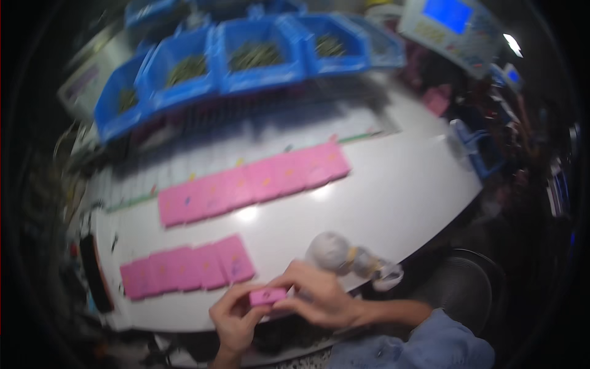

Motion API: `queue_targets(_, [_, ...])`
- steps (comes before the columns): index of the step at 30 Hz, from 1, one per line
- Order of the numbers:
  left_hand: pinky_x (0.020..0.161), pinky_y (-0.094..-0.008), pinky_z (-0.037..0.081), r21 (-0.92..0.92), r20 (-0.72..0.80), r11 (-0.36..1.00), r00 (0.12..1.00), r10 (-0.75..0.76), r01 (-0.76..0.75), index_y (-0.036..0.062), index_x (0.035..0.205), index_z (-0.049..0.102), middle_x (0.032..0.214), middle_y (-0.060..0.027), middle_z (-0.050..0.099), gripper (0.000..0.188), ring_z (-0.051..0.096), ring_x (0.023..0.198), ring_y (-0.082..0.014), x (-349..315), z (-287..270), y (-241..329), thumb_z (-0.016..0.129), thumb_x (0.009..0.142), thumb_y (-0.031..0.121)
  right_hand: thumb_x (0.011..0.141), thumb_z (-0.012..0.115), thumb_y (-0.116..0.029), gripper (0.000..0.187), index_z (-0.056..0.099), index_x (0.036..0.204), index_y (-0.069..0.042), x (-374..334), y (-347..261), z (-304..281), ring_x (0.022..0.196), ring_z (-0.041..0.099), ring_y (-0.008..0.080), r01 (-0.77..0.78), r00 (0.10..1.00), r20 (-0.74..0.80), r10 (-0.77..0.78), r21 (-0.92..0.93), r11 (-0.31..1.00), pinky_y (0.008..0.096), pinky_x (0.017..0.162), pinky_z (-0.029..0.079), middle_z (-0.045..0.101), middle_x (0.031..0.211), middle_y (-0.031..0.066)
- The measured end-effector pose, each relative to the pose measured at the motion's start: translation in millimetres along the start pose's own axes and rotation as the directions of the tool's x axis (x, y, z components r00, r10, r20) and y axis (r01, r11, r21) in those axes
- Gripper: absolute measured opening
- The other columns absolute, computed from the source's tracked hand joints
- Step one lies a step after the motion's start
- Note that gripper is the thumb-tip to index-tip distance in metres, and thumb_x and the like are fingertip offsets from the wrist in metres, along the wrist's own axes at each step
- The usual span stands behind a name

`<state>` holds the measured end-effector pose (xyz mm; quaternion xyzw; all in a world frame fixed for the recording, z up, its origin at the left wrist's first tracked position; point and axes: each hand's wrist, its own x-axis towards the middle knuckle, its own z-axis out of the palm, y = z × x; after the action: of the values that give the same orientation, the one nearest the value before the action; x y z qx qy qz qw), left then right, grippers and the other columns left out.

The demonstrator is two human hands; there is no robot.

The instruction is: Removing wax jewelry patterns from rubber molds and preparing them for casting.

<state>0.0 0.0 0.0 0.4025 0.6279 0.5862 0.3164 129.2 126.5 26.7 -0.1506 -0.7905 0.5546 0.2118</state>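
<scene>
Near the front edge of the white table, a small pink block (268,296) is held between my two hands, its narrow side with a dark spot facing up. My left hand (236,317) pinches its left end between thumb and fingers. From the right, my right hand (316,295) grips the other end, fingers curled over it. Left of my hands lies a short row of similar pink pieces (184,269) side by side. Farther off, a longer row of pink pieces (255,184) stretches across the table. Blur hides their finer detail.
Several blue bins (258,78) with small greenish-brown parts line the back. A whitish round bundle tied with yellow (332,251) sits right of my hands. A device with a blue screen (447,15) stands at the back right. A dark round stool (461,289) is beyond the right edge.
</scene>
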Motion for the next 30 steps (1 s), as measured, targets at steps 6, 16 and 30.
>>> queue_targets(6, [0.05, -0.0268, 0.05, -0.39, 0.317, 0.852, 0.919, -0.232, 0.35, -0.0068, 0.113, 0.05, 0.088, -0.0155, 0.062, 0.038, 0.063, 0.067, -0.0208, 5, 17, 15, 0.049, 0.092, 0.024, 0.077, 0.069, -0.01, 0.036, 0.055, 0.108, 0.001, 13, -22, -53, 0.088, 0.059, 0.0225, 0.209, 0.974, -0.068, -0.217, -0.112, 0.972, 0.0296, 0.076, 0.048, 0.059, 0.1, 0.0127])
queue_targets(16, [0.063, -0.0386, 0.055, -0.565, 0.053, 0.78, 0.956, -0.289, 0.267, -0.0062, 0.113, 0.048, 0.094, -0.0163, 0.06, 0.04, 0.062, 0.075, -0.0262, 9, 13, 3, 0.051, 0.088, 0.024, 0.079, 0.058, -0.009, 0.026, 0.053, 0.103, -0.002, 79, -15, -430, 0.114, 0.048, 0.033, -0.399, 0.374, -0.432, -0.821, -0.874, 0.278, 0.0392, 0.093, 0.04, 0.048, 0.127, 0.018])
queue_targets(30, [0.061, -0.0349, 0.055, -0.459, 0.126, 0.805, 0.925, -0.359, 0.375, -0.0086, 0.109, 0.051, 0.083, -0.0172, 0.063, 0.034, 0.064, 0.07, -0.0254, 9, 19, 20, 0.052, 0.087, 0.017, 0.074, 0.068, -0.025, 0.051, 0.047, 0.113, 0.002, 102, 12, -536, 0.103, 0.053, 0.0311, -0.027, 0.151, -0.909, -0.39, -0.398, 0.917, 0.0401, 0.089, 0.041, 0.053, 0.111, 0.0195])
